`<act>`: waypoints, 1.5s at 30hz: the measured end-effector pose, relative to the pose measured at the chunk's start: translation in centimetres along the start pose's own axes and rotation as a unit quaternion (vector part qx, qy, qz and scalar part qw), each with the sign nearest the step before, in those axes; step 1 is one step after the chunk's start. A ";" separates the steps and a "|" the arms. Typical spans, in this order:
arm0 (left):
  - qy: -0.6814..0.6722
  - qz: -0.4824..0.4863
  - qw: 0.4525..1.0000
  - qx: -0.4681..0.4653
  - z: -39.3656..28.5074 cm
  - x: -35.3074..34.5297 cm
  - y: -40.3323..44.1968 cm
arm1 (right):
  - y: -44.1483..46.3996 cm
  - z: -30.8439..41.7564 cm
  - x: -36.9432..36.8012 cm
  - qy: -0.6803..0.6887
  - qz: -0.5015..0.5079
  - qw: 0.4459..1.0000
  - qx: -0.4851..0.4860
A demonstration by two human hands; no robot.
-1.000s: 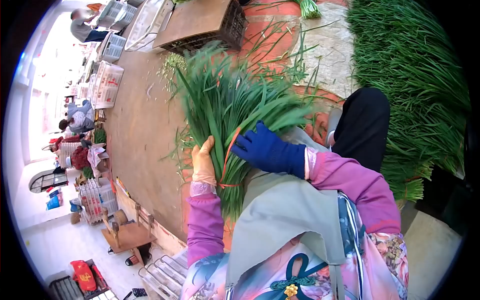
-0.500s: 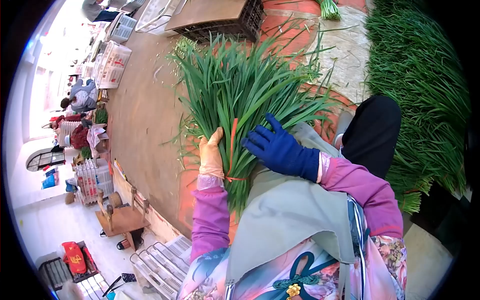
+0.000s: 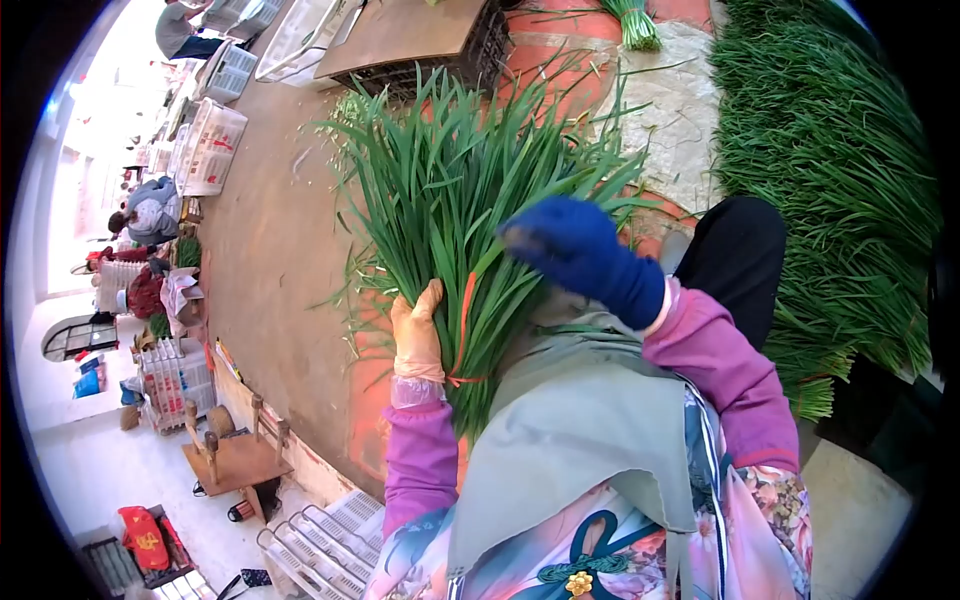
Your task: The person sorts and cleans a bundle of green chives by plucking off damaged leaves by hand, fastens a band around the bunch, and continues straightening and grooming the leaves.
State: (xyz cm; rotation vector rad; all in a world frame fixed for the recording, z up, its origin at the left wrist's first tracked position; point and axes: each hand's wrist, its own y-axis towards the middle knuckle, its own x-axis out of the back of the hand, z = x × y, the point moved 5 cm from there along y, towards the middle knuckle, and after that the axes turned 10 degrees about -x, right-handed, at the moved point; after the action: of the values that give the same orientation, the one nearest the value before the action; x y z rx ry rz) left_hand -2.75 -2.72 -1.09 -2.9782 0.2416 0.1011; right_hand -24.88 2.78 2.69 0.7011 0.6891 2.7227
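Note:
A thick bundle of garlic chives lies before me, its leaves fanning away and its lower part by my apron. An orange tie circles the lower stalks, and a loose orange strip runs up over the leaves. My left hand, in a tan glove, is closed around the left side of the bundle, thumb on top. My right hand, in a dark blue glove, is over the right side of the leaves with fingers curled together and slightly blurred. Whether a leaf is between those fingers is hidden.
A large heap of chives lies at right, with tied bunches at its lower end. A board on a black crate stands ahead. Another bunch lies at the top. White baskets, a wooden stool and people are at left.
My right hand has lifted and moved slightly up and right, its fingers going from spread to curled. My left hand keeps its grip on the bundle. The view has shifted slightly.

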 end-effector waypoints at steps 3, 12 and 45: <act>0.007 0.011 1.000 -0.006 0.0 -0.2 -0.1 | 2.7 -2.4 3.0 -0.099 -0.065 0.991 -0.066; -0.021 0.020 0.999 -0.016 -0.2 -0.9 -0.7 | 4.3 -5.6 1.9 -0.331 0.159 0.925 -0.103; -0.057 -0.002 0.998 0.036 0.5 0.9 0.2 | -4.6 3.4 -2.9 -0.248 0.127 0.953 0.120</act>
State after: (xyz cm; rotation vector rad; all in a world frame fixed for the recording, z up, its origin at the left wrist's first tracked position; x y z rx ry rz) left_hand -1.91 -2.94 -1.69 -2.8895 0.2191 0.2569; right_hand -20.11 7.04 1.85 1.5585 0.8524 2.5225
